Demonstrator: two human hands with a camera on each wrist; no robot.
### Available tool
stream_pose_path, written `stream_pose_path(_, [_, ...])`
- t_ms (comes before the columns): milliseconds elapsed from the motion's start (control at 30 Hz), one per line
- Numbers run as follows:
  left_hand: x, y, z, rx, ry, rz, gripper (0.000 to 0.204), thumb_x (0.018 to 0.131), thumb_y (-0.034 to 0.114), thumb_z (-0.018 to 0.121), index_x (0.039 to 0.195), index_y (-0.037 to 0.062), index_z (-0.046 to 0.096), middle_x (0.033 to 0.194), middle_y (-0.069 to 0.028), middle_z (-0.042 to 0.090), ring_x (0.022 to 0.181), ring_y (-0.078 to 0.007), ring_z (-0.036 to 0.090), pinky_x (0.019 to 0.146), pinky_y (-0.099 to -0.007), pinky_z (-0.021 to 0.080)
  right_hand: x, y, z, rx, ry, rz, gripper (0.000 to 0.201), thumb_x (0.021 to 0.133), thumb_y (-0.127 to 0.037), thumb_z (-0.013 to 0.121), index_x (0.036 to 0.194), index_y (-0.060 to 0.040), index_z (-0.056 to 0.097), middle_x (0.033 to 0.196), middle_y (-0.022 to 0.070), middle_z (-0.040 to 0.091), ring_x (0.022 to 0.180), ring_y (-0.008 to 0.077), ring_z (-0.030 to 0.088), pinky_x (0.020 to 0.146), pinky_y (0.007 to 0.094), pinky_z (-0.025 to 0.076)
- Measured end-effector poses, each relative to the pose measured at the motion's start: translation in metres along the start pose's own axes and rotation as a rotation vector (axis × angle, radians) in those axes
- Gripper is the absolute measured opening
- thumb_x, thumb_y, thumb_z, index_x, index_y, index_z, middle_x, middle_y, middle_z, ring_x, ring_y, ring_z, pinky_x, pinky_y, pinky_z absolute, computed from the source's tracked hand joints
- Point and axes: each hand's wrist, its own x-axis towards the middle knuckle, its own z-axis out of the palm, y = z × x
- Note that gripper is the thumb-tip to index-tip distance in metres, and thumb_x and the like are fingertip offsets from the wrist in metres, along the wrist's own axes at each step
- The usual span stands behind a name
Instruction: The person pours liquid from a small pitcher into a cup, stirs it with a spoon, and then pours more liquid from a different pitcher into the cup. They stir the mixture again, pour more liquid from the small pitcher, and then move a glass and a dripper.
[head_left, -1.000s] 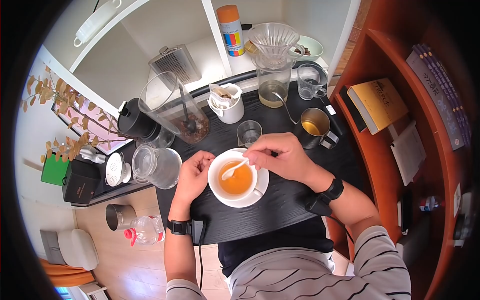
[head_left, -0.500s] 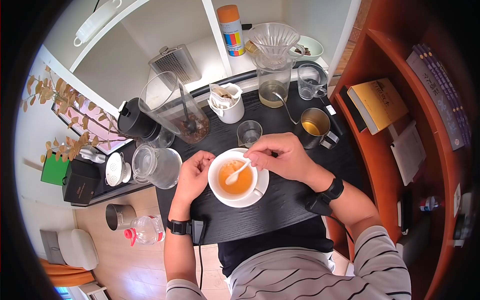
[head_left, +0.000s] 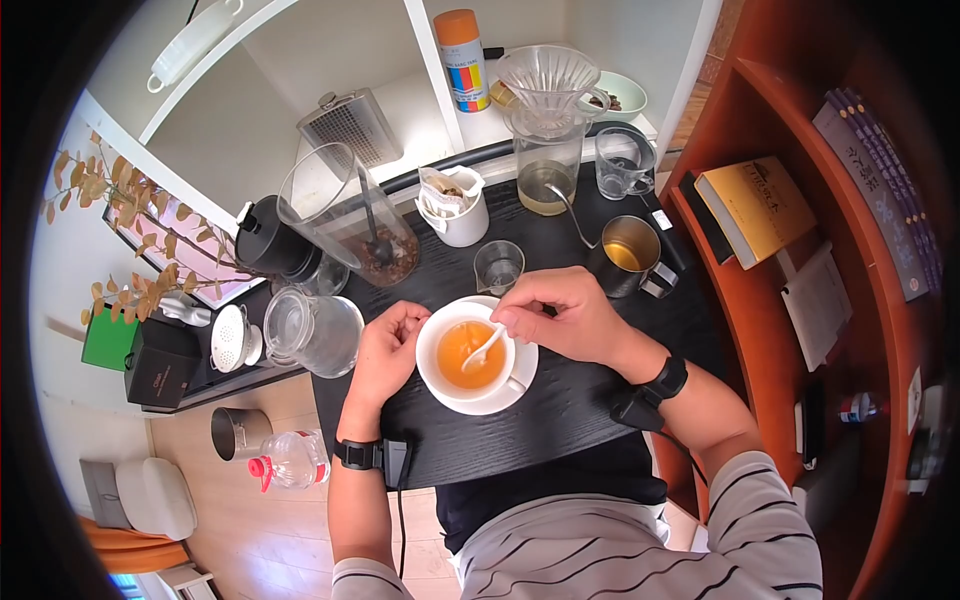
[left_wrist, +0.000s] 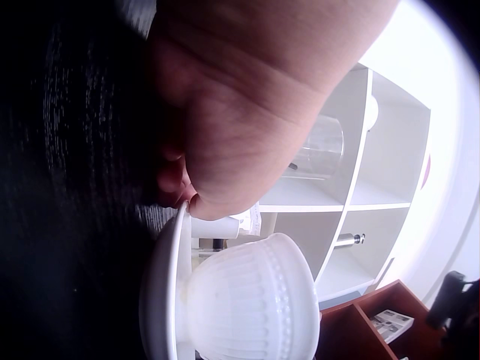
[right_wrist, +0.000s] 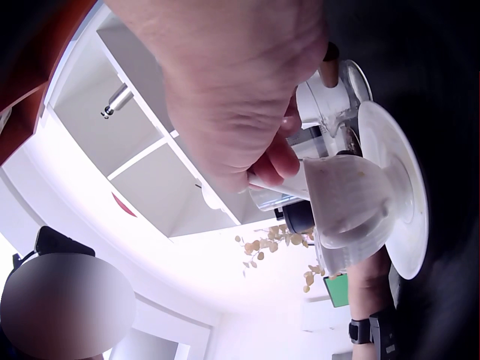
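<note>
A white cup (head_left: pixel 427 358) of amber liquid (head_left: pixel 456 352) stands on a white saucer (head_left: pixel 468 407) near the front of the black table (head_left: pixel 560 420). My right hand (head_left: pixel 567 315) pinches the handle of a white spoon (head_left: pixel 485 350) between thumb and fingers, its bowl dipping into the liquid. On the cup's other side, my left hand (head_left: pixel 388 355) holds the edge of the saucer. In the left wrist view, thumb and finger meet at the saucer's rim, beside the ribbed cup (left_wrist: pixel 247 300). The cup's handle points toward the front right.
Behind the cup stands a small glass pitcher (head_left: pixel 498 267), with a white mug (head_left: pixel 462 222) farther back. A metal gooseneck kettle (head_left: pixel 628 255) is at the right. Leftward are a lidded glass jar (head_left: pixel 325 335), a tall glass vessel (head_left: pixel 385 250) and a black grinder (head_left: pixel 272 240).
The spoon's bowl has moved through the liquid from the cup's left side toward its right, and my right fingers have shifted slightly. My left hand, the cup and the saucer stay where they were.
</note>
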Motion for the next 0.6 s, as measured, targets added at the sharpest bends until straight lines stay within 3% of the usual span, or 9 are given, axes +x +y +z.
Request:
stream_pose_path(133, [0.0003, -0.0033, -0.0004, 0.012, 0.008, 0.013, 0.011, 0.107, 0.011, 0.066, 0.107, 0.001, 0.071, 0.077, 0.0078, 0.06, 0.069, 0.0003, 0.048, 0.061, -0.02, 0.04, 0.0022, -0.0013, 0.0018, -0.01, 0.056, -0.057, 0.01, 0.101, -0.007, 0.075, 0.105, 0.0009, 0.079, 0.087, 0.0046, 0.075, 0.07, 0.0078, 0.071, 0.061, 0.0228, 0.052])
stream_pose_path(300, [0.0004, -0.0014, -0.0002, 0.013, 0.008, 0.008, 0.011, 0.106, 0.011, 0.066, 0.107, 0.0009, 0.071, 0.077, 0.0077, 0.06, 0.068, 0.0001, 0.048, 0.061, -0.0202, 0.04, 0.0019, 0.0011, 0.0002, -0.065, 0.165, 0.016, 0.011, 0.103, -0.009, 0.074, 0.105, 0.0012, 0.079, 0.086, 0.004, 0.074, 0.072, 0.0063, 0.069, 0.062, 0.0221, 0.051])
stream_pose_path(533, [0.001, -0.0062, -0.0008, 0.001, 0.005, 0.005, 0.011, 0.106, 0.011, 0.066, 0.107, 0.0008, 0.071, 0.076, 0.0079, 0.06, 0.068, 0.0001, 0.048, 0.061, -0.0204, 0.04, 0.0006, -0.0016, -0.0004, -0.024, 0.03, 0.015, 0.01, 0.101, -0.008, 0.076, 0.103, 0.0007, 0.08, 0.086, 0.0036, 0.074, 0.07, 0.0055, 0.065, 0.06, 0.0233, 0.049])
stream_pose_path(600, [0.0008, -0.0036, -0.0003, 0.005, 0.005, 0.008, 0.011, 0.107, 0.011, 0.066, 0.107, 0.0007, 0.071, 0.076, 0.0079, 0.06, 0.068, 0.0001, 0.048, 0.061, -0.0204, 0.04, 0.0012, -0.001, 0.0057, 0.013, 0.049, -0.012, 0.01, 0.098, -0.012, 0.079, 0.103, -0.0032, 0.08, 0.079, 0.0006, 0.07, 0.062, 0.0058, 0.054, 0.056, 0.0248, 0.042])
